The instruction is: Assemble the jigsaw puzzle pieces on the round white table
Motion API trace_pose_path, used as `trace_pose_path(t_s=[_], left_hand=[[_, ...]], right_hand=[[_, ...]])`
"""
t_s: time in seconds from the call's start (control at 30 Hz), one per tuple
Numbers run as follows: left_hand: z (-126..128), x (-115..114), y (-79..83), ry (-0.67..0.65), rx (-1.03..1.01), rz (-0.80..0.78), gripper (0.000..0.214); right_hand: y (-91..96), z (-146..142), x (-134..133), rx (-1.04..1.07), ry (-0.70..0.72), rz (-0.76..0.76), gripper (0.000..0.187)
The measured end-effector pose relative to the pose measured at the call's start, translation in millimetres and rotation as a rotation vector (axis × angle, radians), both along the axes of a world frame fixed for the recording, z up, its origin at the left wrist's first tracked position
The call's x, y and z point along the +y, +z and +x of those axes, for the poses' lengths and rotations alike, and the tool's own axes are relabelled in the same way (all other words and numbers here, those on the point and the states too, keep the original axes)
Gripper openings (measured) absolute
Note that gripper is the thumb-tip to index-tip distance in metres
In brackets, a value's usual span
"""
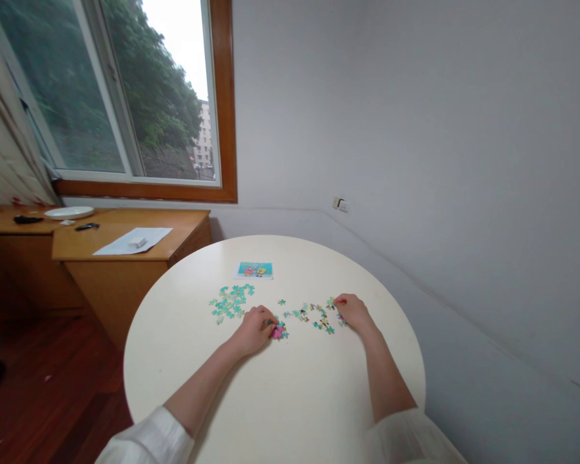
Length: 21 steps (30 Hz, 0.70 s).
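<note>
My left hand (257, 330) rests on the table with its fingers bent and pinched at a small pink and teal cluster of jigsaw puzzle pieces (279, 331). Over at the right, my right hand (355, 312) has thumb and fingertips closed at a yellow-green puzzle piece (331, 301); the grip itself is small in view. Between the hands lie scattered multicoloured puzzle pieces (323, 325). A pile of mostly teal puzzle pieces (232, 301) spreads beyond my left hand. Behind it lies a picture card (255, 270) with pink and yellow cartoon figures.
The round white table (290, 399) stands near a grey-white wall (415, 161) with a socket (341, 204). At the left, a wooden desk (188, 225) bears a paper sheet (120, 242), a small white block (136, 242) and a white plate (69, 212), below a window (164, 96).
</note>
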<state>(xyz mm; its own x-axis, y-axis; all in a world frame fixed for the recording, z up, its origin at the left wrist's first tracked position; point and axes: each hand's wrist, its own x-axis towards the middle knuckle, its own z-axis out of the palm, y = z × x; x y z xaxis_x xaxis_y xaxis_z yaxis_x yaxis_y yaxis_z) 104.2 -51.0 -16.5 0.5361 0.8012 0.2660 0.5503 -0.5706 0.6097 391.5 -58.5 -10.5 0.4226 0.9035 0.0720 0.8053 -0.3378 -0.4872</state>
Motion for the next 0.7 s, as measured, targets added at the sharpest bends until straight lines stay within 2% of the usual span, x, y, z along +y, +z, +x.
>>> trace_pose_path(t_s=[0.7], left_hand=[[-0.4,1.1,-1.3,0.005,-0.007,0.010,0.019]], right_hand=[[10.6,-9.5,-12.3,0.148,0.182,-0.043,0.010]])
